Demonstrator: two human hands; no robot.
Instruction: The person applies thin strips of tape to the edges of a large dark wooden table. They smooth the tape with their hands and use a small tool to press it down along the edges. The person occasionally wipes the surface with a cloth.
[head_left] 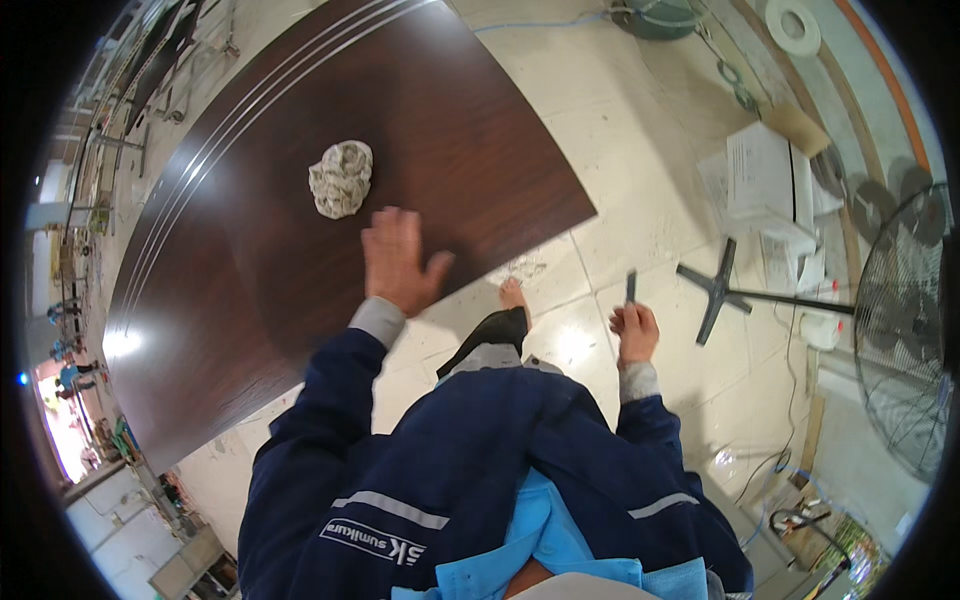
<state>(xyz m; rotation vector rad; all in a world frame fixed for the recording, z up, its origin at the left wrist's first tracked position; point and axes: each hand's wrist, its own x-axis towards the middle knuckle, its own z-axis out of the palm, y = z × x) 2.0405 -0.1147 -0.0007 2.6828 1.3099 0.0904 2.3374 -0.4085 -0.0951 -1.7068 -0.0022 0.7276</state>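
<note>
Under the left hand (398,265) lies the panel (285,265), glossy dark-brown woodgrain with pale parallel lines along its left side. That hand is palm down near the panel's close edge, fingers together, thumb spread; contact is hard to tell. Right of the panel, the right hand (635,333) pinches a flat dark strip (631,288) whose end could nick the panel's corner. Atop the panel, grit in the crumpled beige cloth (342,180) might scratch the sheen. Well right of the panel, a spindly black fan stand (718,290) could catch a step.
</note>
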